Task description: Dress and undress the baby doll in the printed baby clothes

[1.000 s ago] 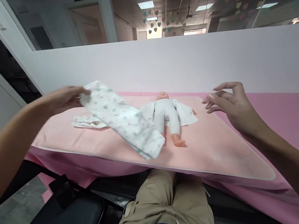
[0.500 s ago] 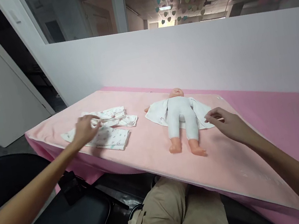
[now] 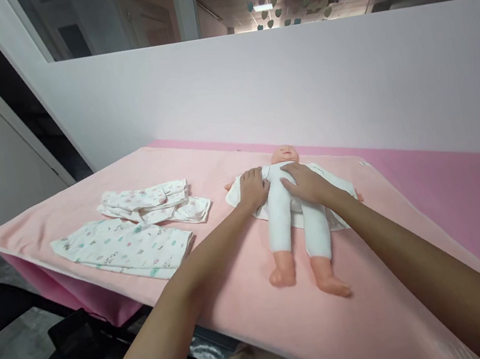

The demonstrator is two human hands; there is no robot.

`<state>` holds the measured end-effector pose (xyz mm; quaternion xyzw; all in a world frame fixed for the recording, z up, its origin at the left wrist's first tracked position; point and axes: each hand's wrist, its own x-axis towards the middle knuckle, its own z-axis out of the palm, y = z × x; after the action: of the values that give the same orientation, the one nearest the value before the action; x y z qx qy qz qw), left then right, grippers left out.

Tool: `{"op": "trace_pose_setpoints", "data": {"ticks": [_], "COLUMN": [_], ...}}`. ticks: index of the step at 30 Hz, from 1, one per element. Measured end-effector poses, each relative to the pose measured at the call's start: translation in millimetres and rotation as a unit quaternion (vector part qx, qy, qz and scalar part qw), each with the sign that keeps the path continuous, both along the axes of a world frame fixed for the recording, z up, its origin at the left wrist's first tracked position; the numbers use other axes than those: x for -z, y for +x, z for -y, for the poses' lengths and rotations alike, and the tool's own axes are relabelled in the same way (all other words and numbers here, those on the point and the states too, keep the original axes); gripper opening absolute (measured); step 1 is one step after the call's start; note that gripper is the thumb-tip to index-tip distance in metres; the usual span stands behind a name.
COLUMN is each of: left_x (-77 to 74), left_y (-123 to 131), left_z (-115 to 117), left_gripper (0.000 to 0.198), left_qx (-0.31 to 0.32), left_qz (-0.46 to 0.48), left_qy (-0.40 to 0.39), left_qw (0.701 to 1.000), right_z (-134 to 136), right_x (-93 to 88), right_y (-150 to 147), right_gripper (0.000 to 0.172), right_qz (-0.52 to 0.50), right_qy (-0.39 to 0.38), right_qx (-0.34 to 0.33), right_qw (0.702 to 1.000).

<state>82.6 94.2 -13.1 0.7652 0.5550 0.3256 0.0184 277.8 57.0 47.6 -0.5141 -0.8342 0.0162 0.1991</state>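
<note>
A baby doll (image 3: 294,219) in white leggings lies on its back on an opened white garment (image 3: 340,206), on a pink mat (image 3: 252,301). My left hand (image 3: 253,188) rests flat on the doll's left side, over the garment's edge, fingers spread. My right hand (image 3: 305,183) lies on the doll's belly and right side, fingers stretched out. Neither hand grips anything that I can see. To the left, printed baby trousers (image 3: 126,255) lie flat, with a second printed garment (image 3: 151,202) folded behind them.
A white partition wall (image 3: 251,84) runs behind the table, with glass above it. The darker pink table cover (image 3: 472,206) extends to the right. A black chair (image 3: 70,351) stands at the lower left, below the mat's edge.
My left hand let go of the printed trousers, which now lie flat at left, and moved onto the doll. My right hand moved left onto the doll's body. The view shifted closer.
</note>
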Motion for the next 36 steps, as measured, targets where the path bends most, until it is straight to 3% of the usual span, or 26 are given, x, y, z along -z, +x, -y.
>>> {"op": "trace_pose_setpoints", "data": {"ticks": [5,11,16,20,28,36], "left_x": [19.9,27.2,29.9,29.9,24.2,15.3], "left_y": [-2.5,-1.3,-1.7,-2.4,-7.9,-15.4], "left_z": [-15.9,-26.9,-31.6,-30.6,-23.2,-18.4], "left_gripper": [0.043,0.041,0.045,0.05,0.05,0.042], "left_qx": [-0.007,-0.027,-0.032,-0.037,-0.023,-0.05], "left_qz": [0.0,-0.03,-0.023,-0.014,0.015,0.092], "left_qy": [0.025,0.028,0.012,0.011,0.02,-0.058], "left_qw": [1.0,0.999,0.999,0.999,0.999,0.993], "right_z": [-44.6,-91.1,-102.4,-95.2,-84.9,-88.9], "right_x": [-6.2,-12.2,-13.8,-7.1,15.4,11.6], "right_y": [-20.8,-50.3,-61.5,-62.0,-41.7,11.1], "right_gripper": [0.051,0.046,0.056,0.066,0.053,0.039], "right_qz": [0.079,0.165,0.186,0.165,-0.03,-0.249], "right_qy": [-0.046,-0.12,-0.147,-0.104,0.007,-0.005], "right_qx": [0.016,0.017,0.007,0.04,0.047,0.051], "right_qw": [0.996,0.979,0.971,0.98,0.998,0.967]}}
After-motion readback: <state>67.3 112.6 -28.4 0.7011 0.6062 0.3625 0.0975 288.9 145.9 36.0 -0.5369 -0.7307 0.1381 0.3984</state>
